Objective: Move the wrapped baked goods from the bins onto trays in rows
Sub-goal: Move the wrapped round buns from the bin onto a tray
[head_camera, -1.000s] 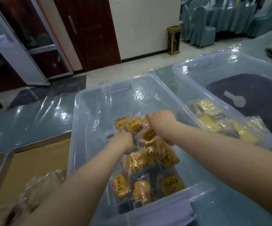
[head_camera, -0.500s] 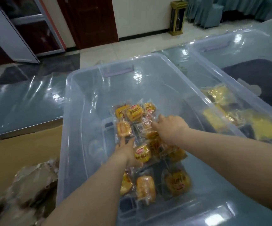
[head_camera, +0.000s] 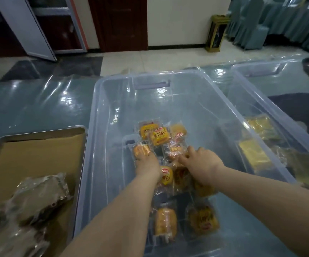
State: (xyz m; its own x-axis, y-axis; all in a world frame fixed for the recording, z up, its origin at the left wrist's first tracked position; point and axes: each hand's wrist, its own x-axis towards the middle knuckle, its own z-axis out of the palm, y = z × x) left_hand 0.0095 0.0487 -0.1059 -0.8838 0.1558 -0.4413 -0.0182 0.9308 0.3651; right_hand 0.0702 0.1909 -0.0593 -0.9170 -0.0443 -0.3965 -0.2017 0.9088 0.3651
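Buns (head_camera: 159, 138) jumbled in bin (head_camera: 113, 115), long axes every way

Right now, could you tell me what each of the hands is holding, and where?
Both hands, left and right, rest on yellow wrapped buns in the clear plastic bin; no grip can be told.
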